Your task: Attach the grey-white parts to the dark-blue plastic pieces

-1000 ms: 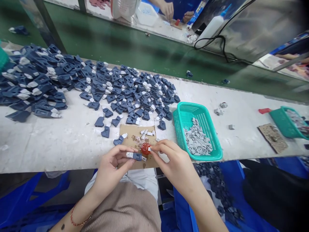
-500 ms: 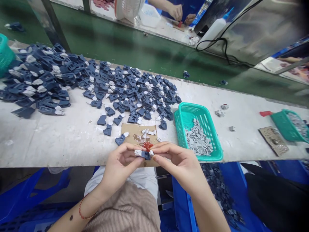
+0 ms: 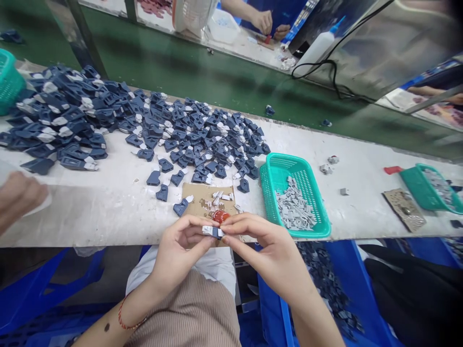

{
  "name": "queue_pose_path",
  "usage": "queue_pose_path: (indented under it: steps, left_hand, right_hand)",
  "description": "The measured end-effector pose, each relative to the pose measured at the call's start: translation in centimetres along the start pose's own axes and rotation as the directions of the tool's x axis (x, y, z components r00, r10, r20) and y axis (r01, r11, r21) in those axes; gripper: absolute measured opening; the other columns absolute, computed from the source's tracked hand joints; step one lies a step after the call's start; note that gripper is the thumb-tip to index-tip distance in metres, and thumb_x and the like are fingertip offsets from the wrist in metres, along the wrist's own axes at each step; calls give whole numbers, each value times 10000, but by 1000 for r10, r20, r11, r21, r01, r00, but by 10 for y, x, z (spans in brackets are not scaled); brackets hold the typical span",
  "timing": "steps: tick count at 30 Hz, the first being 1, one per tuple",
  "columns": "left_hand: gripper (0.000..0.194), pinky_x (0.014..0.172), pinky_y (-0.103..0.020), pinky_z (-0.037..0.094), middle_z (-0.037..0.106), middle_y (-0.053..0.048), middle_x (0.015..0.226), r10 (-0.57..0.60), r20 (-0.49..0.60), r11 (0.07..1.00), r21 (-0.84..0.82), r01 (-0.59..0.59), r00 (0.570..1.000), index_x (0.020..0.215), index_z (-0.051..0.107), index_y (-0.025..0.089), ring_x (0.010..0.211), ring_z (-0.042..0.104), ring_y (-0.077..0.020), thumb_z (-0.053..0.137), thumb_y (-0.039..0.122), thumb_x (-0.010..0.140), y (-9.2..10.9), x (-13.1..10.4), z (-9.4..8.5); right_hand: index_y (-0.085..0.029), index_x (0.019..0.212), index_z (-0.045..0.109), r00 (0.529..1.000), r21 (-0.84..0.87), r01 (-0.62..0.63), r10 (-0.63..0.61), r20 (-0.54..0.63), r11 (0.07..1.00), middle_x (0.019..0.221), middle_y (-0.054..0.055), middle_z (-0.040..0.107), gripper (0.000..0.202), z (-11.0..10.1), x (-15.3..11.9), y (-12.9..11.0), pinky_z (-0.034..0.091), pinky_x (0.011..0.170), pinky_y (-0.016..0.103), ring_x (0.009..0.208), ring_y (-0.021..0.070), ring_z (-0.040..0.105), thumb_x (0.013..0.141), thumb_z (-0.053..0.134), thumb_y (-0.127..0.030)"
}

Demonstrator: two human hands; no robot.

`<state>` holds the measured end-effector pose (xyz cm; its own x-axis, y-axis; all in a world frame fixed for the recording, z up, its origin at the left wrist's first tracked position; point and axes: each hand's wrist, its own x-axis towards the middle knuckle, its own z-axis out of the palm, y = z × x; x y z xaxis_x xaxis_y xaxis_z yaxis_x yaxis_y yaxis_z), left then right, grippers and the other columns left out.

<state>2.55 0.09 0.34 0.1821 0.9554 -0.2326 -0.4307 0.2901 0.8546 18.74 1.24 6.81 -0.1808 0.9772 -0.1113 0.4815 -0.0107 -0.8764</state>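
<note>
My left hand point(image 3: 181, 248) and my right hand point(image 3: 262, 246) meet at the table's front edge, both pinching one small dark blue part with a white clip point(image 3: 213, 232). Just behind the fingertips a red blob point(image 3: 218, 215) sits on a brown cardboard piece point(image 3: 202, 198) with a few loose white clips. A big heap of the same blue parts point(image 3: 144, 130) covers the white table point(image 3: 108, 207) behind and to the left. To the right of my hands stands a teal basket point(image 3: 275, 173) with several grey clips in it.
Another person's hand point(image 3: 18, 197) reaches in at the left edge. A second teal basket point(image 3: 430, 185) and a cardboard piece point(image 3: 403, 209) lie at the right. A green belt point(image 3: 217, 82) runs behind the table; a co-worker's hands point(image 3: 267, 24) work beyond it. Blue bins sit below.
My right hand has left the red blob and joined the left on the blue part, pulled slightly toward me. Another person's hand has appeared at the left edge.
</note>
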Motion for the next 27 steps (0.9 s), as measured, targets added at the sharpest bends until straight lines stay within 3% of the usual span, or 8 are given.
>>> queue_pose_path:
  steps: [6, 10, 14, 16, 18, 22, 25, 27]
  left_hand:
    - [121, 781, -287, 590, 749, -55, 916, -11, 33, 1000, -26, 12, 999, 834, 650, 173, 849, 721, -193, 742, 181, 756, 2, -2, -1]
    - [123, 728, -268, 582, 753, -42, 886, 32, 43, 999, -11, -32, 999, 837, 669, 178, 778, 720, -178, 752, 171, 747, 4, -4, 1]
    - [117, 577, -302, 580, 712, 7, 680, 11, 110, 992, -125, 3, 994, 875, 634, 185, 526, 673, -159, 713, 196, 788, 6, -6, 5]
    - [117, 566, -310, 582, 692, 18, 616, -5, 111, 992, -126, 19, 994, 861, 615, 188, 512, 674, -171, 709, 210, 794, 6, -7, 7]
    - [122, 592, -290, 587, 710, 3, 665, 17, 53, 998, -56, -14, 998, 819, 620, 188, 587, 700, -178, 730, 201, 768, 5, -7, 8]
    - [128, 637, -207, 566, 724, -7, 851, 137, -21, 978, 161, -132, 990, 820, 668, 209, 791, 706, -164, 739, 145, 736, 3, -3, 5]
    - [182, 704, -213, 557, 719, -4, 926, 211, 89, 917, 326, -229, 973, 930, 675, 242, 862, 686, -158, 697, 139, 782, 5, 1, 0]
    - [229, 784, -231, 539, 721, -6, 961, 270, 200, 841, 427, -332, 942, 990, 675, 255, 892, 675, -156, 688, 132, 797, 9, 4, -3]
  right_hand:
    - [-214, 934, 705, 978, 282, -198, 172, 114, 939, 929, 65, 724, 209, -1, 0, 5, 589, 767, 343, 858, 214, 695, 776, 728, -350]
    - [-226, 1042, 636, 982, 368, -191, 174, 78, 910, 860, 39, 663, 337, 10, -4, 8, 558, 679, 283, 736, 157, 635, 885, 555, -513]
    - [-233, 1134, 575, 965, 489, -260, 201, 170, 832, 833, 19, 611, 390, 29, -8, 7, 485, 514, 240, 536, 102, 513, 923, 462, -540]
    - [-232, 1092, 600, 966, 513, -259, 216, 143, 819, 857, 25, 607, 372, 36, -8, 6, 436, 449, 213, 511, 90, 472, 909, 489, -537]
    - [-238, 1031, 629, 973, 508, -228, 216, 84, 830, 883, 29, 610, 336, 39, -8, 6, 449, 467, 194, 575, 101, 519, 898, 516, -525]
    - [-261, 1034, 617, 975, 475, -216, 216, 54, 853, 976, 42, 643, 280, 37, -6, 6, 560, 683, 239, 875, 173, 642, 905, 521, -489]
    - [-269, 1090, 603, 974, 431, -224, 220, 61, 874, 1057, 55, 649, 296, 37, -7, 8, 570, 735, 269, 958, 198, 651, 922, 488, -485]
    - [-270, 1119, 606, 970, 418, -235, 238, 46, 877, 1103, 62, 638, 333, 38, -7, 10, 561, 685, 251, 936, 191, 654, 942, 439, -498]
